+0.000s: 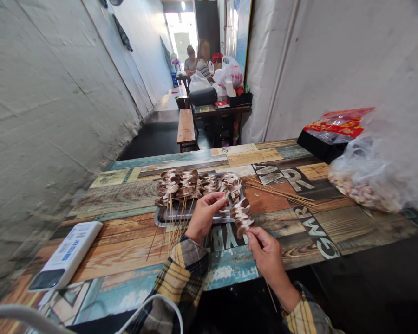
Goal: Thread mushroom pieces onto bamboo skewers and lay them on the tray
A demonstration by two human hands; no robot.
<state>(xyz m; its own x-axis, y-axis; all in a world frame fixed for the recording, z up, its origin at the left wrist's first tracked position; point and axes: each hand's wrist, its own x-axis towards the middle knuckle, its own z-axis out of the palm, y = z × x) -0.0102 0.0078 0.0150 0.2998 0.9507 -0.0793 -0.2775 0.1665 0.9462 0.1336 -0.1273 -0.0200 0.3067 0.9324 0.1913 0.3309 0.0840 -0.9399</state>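
Note:
My right hand is closed on the lower end of a mushroom skewer, just below the threaded brown-and-white pieces. Its bare stick runs down past the table's edge. My left hand pinches a small pale mushroom piece between thumb and fingertips, left of the skewer's top and apart from it. Behind that hand lies a metal tray bearing several loaded mushroom skewers, their sticks pointing toward me over the near rim. My left forearm and hand hide part of the tray.
Loose bamboo sticks lie right of the tray. Farther right are a clear plastic bag of pale pieces and a black box with red packaging. A white power bank lies left; a white cable crosses the foreground. Two people sit beyond.

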